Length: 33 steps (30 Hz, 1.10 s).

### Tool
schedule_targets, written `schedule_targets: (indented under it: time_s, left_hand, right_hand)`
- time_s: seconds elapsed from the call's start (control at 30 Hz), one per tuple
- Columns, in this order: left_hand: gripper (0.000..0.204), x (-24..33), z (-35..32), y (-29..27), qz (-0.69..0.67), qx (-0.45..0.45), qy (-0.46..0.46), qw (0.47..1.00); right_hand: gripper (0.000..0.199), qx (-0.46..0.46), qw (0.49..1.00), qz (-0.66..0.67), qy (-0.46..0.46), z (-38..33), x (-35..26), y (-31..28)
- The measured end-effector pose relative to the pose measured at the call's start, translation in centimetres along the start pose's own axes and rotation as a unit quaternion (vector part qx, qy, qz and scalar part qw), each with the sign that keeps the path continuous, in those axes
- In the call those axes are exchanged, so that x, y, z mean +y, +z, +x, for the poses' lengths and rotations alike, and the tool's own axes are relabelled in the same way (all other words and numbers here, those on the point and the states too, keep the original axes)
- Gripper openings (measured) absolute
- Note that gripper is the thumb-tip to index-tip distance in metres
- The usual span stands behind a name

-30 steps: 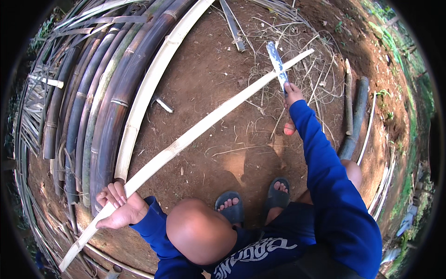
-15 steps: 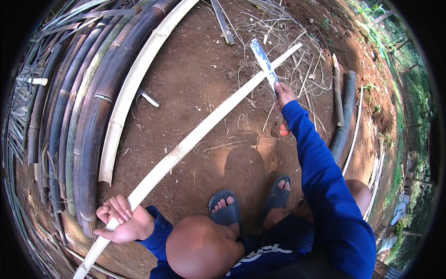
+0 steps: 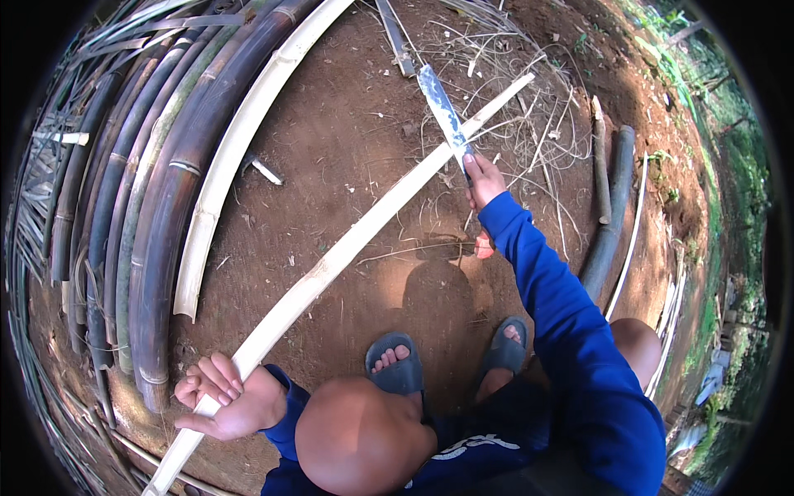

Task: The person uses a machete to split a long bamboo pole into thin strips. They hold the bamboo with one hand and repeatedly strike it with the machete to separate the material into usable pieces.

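left hand (image 3: 246, 403) — fingers curled round one pale bamboo strip (image 3: 306, 289) near its lower end, most of the strip extending up and rightward beyond the grip. right hand (image 3: 484, 180) — closed on the handle of one long knife (image 3: 444, 116), its blade crossing the strip's far part. two sandals (image 3: 395, 379); two poles (image 3: 614, 207) at right; several dark bamboo stems (image 3: 165, 223) at left, overlapping. brown soil (image 3: 331, 165) underfoot, outdoors, greenery (image 3: 740, 207) at right.
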<state>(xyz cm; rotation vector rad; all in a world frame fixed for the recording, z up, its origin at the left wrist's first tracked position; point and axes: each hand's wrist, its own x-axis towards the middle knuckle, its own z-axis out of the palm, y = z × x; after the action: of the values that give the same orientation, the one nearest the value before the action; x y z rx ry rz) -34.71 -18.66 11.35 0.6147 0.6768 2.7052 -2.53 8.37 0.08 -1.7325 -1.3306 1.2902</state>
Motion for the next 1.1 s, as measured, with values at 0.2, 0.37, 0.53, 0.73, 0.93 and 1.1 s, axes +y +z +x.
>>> schedule_targets:
  time_s: [0.2, 0.37, 0.53, 0.73, 0.93, 1.1]
  left_hand:
    - [0.057, 0.8, -1.5, 0.8, -0.008, 0.008, -0.017, 1.000]
    - [0.057, -0.1, -2.0, 0.9, 0.037, 0.025, 0.011, 0.999]
    - [0.051, -0.1, -2.5, 1.1, 0.004, 0.013, -0.017, 1.000]
    - [0.034, 1.4, -2.5, 1.9, -0.013, -0.057, 0.000, 0.998]
    - [0.031, 0.8, -3.0, 1.6, -0.040, -0.070, 0.003, 0.997]
    - [0.028, 1.2, -3.3, 2.3, -0.035, -0.081, -0.003, 0.996]
  right_hand:
    - [0.036, 0.038, 0.995, 0.082, 0.037, 2.4, 0.2, -2.2]
    - [0.038, -0.115, 0.993, 0.011, -0.034, -4.4, -1.3, 2.0]
    - [0.038, 0.018, 0.997, 0.079, -0.004, 0.3, 0.5, -1.2]
    - [0.039, -0.063, 0.998, 0.019, 0.011, -2.8, -1.9, -2.0]
    - [0.038, -0.092, 0.995, -0.030, 0.026, -3.6, -2.0, -3.9]
    - [0.037, -0.129, 0.991, -0.023, 0.000, -6.0, -3.1, -3.0]
